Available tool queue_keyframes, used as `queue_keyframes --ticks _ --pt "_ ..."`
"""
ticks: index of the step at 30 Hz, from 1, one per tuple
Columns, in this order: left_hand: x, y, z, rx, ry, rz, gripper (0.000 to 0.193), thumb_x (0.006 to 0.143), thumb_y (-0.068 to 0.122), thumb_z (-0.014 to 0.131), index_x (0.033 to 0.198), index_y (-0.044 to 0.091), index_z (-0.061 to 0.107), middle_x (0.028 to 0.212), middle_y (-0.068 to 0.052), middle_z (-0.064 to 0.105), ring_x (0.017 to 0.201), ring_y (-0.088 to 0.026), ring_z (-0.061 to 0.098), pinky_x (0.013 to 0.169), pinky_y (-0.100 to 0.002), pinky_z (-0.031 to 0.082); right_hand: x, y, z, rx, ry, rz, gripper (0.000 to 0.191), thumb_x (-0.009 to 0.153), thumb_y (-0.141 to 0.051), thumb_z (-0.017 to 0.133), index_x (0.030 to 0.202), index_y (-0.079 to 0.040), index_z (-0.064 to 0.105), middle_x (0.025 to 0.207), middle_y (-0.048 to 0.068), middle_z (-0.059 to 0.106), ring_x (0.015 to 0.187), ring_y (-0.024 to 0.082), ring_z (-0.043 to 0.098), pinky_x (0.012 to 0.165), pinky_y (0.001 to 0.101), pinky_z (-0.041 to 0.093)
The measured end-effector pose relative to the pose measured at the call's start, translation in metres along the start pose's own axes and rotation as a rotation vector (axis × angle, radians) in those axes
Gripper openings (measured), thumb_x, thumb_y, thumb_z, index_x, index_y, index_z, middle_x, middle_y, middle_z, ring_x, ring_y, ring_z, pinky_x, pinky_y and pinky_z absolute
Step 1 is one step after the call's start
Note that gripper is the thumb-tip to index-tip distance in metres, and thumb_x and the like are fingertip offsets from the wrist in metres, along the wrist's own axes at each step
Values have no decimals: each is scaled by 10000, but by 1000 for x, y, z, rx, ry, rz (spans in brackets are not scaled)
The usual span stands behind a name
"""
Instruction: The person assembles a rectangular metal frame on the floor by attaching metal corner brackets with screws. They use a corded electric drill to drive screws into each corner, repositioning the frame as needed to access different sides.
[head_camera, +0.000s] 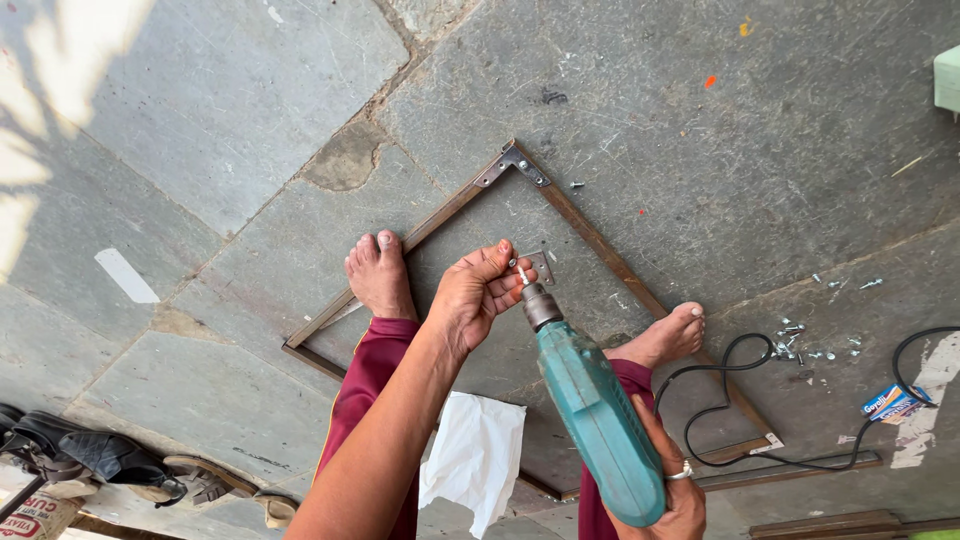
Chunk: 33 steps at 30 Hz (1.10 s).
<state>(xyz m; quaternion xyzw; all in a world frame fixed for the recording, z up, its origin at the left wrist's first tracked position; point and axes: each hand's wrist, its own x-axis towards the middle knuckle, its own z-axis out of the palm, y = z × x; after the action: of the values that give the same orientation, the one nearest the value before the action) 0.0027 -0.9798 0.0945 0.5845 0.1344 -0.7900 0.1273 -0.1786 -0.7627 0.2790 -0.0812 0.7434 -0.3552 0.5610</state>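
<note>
Grey stone floor (250, 90) carries a wooden frame (600, 245), pinned by both feet. Left hand (478, 292) fingers pinch a screw (521, 274) onto the bit, steadying it; right hand (680, 500) grips the teal drill (590, 410) aimed at a metal bracket (543, 265).

Matt teal plastic drill (597, 430), bright metal screws (800, 345), rusty metal frame (590, 235), rough grey stone floor (230, 90).

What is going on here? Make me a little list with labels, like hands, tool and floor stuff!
Left hand: left hand pinches a screw at the drill's tip
Right hand: right hand grips the teal drill
Frame: thin metal frame flat on the stone floor, with a corner bracket
Feet: bare, one by each frame side
Loose bits: screws, black cord, white cloth
</note>
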Motion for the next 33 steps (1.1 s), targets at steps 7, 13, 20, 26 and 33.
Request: queue_keyframes --ticks 7,13,20,26,33 --pt "1 3 -12 12 -82 7 122 1002 222 639 990 103 659 939 -83 748 851 -190 763 726 -295 625 7 -20 21 -182 0 -13 881 678 37 823 1489 -24 485 1410 180 633 1267 203 635 1067 369 506" --pt "0 6 -19 48 -97 7 151 1013 223 638 960 83 657 918 -96 760 798 -160 755 689 -278 625 3 -8 26 -105 13 30 904 664 81 812 1495 -27 474 1381 186 640 1237 215 647 1056 372 519" --pt "-2 12 -20 121 -45 13 193 988 242 690 904 69 668 832 -92 769 659 -107 707 597 -251 602 9 -21 34 -178 19 64 915 625 127 816 1465 -45 495 1390 176 630 1252 237 641 1025 398 510" --pt "-6 25 -25 199 -25 0 178 971 250 709 908 84 685 824 -70 763 654 -78 692 613 -237 593 21 -45 53 -199 -15 74 910 614 45 834 1461 -60 517 1392 178 638 1245 261 648 1023 411 546" --pt "6 22 -7 115 55 -87 178 964 231 707 925 65 654 854 -104 764 725 -182 751 663 -333 631 35 -85 79 -918 -26 -245 939 524 -43 863 1413 -125 572 1098 156 740 1031 298 726 919 433 545"
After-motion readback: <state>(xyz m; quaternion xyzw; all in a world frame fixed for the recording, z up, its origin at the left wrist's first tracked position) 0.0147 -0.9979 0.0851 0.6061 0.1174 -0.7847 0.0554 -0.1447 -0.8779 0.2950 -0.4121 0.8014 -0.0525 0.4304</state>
